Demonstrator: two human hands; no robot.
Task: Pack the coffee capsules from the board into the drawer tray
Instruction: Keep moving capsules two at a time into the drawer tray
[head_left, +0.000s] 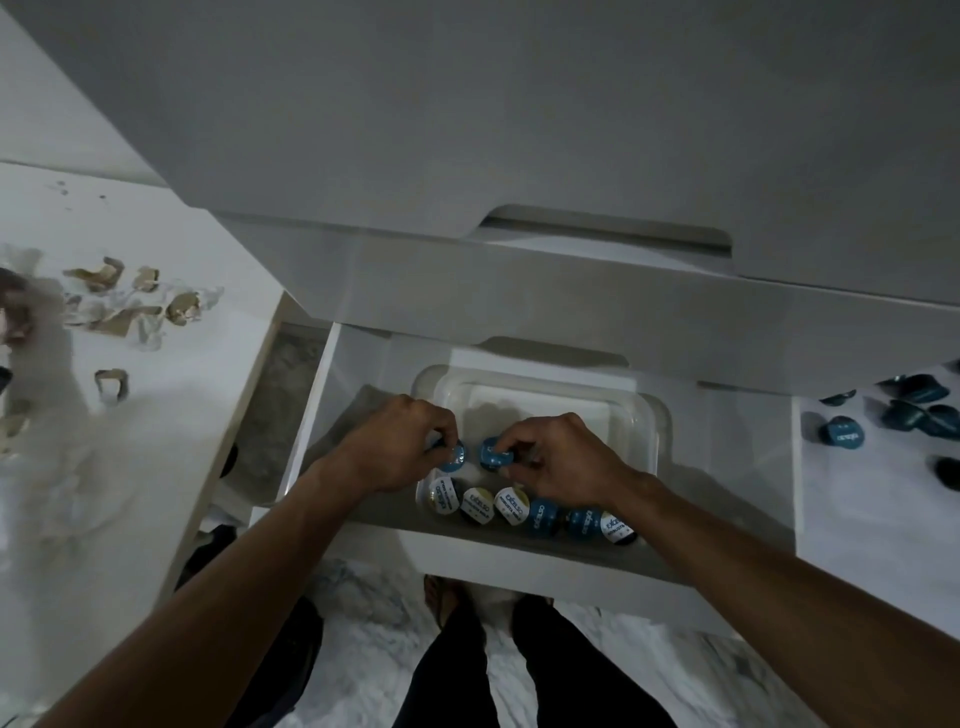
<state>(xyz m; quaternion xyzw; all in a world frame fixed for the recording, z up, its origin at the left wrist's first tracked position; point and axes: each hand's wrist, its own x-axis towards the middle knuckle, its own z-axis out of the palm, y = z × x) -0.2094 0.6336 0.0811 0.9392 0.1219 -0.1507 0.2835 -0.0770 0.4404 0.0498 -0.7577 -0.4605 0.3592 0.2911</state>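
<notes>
Capsules sit in a clear plastic tray (652, 415) inside the open white drawer (322, 415): small round pods with flat foil lids, some blue, some white with dark printed lettering. Two blue ones are in the hands. The left hand (400, 441) curls its fingers (441, 423) and thumb around a blue capsule (456, 455), lid tilted toward the camera. The right hand (561, 457) pinches a second blue capsule (493, 453) between thumb and curled fingertips (506, 441), just beside the first; whether the two pods touch is hard to tell. Both are low over the tray floor, and contact with it cannot be judged.

Just below the fingers, toward the person, a row of capsules (511, 504) lines the tray's near wall, lids up and packed side by side: white-lidded at the left, blue further right, one more white at the right end, partly hidden under the right wrist. Beyond the fingers the tray floor shows bare and pale.

Well to the right of the right hand, loose blue capsules (844, 434) lie scattered on a white board (872, 519), some on their sides. Far left of the left hand, a white countertop (156, 415) carries torn brown paper scraps (130, 301). Below the forearms, dark trouser legs (457, 675) stand on a marbled floor (363, 649).
</notes>
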